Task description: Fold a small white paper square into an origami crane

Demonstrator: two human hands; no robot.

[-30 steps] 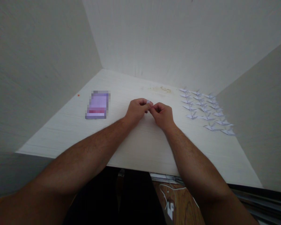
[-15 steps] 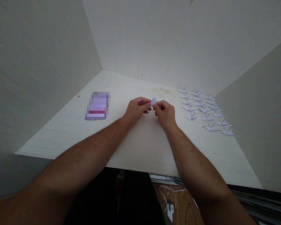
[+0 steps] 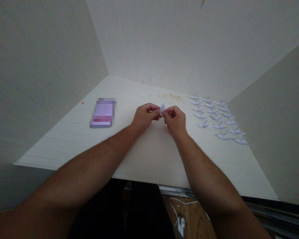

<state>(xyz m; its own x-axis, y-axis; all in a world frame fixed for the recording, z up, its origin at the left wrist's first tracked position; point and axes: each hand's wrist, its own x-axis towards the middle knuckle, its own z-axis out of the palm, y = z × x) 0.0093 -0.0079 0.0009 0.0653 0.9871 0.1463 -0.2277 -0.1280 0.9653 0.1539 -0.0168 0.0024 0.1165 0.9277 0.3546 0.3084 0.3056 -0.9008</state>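
Observation:
A small piece of folded white paper (image 3: 162,108) is pinched between my two hands above the middle of the table (image 3: 149,152). My left hand (image 3: 146,116) grips its left side between thumb and fingertips. On the other side, my right hand (image 3: 174,120) holds it the same way, the fingers curled. The fingertips hide the lower part of the paper, so its exact fold cannot be made out. Several white origami cranes (image 3: 218,125) stand in rows on the table to the right of my right hand.
A pixelated purple, phone-like object (image 3: 103,111) lies to the left. A tiny orange speck (image 3: 83,103) is near the left wall (image 3: 40,66). Panels enclose the table at the back and both sides. Below the front edge, a white cable (image 3: 175,207) and power strip (image 3: 181,226) lie on the floor.
The folded paper has turned slightly and now looks narrower between my fingertips. My hands have drawn a little closer together; the cranes and the purple object stay put.

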